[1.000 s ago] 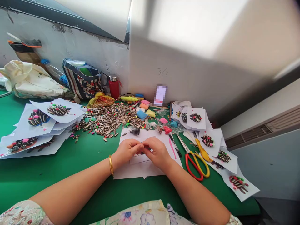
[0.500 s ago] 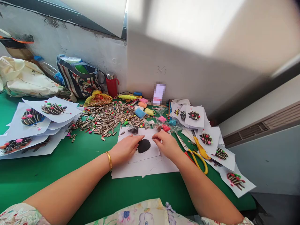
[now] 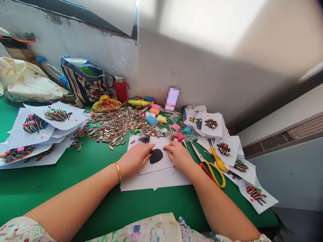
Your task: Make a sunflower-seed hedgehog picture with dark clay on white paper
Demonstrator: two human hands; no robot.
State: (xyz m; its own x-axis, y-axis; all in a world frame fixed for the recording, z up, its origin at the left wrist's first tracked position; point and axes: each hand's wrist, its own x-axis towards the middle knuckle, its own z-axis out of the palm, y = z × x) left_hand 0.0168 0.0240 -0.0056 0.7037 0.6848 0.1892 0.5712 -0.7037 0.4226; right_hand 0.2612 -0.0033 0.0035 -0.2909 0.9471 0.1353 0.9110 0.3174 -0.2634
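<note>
A small white sheet of paper (image 3: 153,169) lies on larger sheets on the green tabletop. On it is a flat black rounded shape (image 3: 155,156), its left edge close to my fingers. My left hand (image 3: 133,158) rests open on the left of the sheet, fingers stretched toward the black shape. On the opposite side, my right hand (image 3: 180,155) has its fingers extended down onto the paper, with nothing visible in them. A small clear packet of dark material (image 3: 144,138) lies at the top of the paper, beyond my left hand.
Behind my hands spreads a heap of sunflower seeds (image 3: 116,126). Coloured clay packets, including a blue one (image 3: 151,120), lie beside it. Scissors (image 3: 210,168) and a yellow cutter (image 3: 217,158) are at right. Seed-decorated sheets stack left (image 3: 60,129) and right (image 3: 267,201). A red flask (image 3: 121,90) stands behind.
The fingers of my right hand, pinched together earlier, have lowered and spread onto the paper. My left hand stays almost in place. The view has shifted slightly.
</note>
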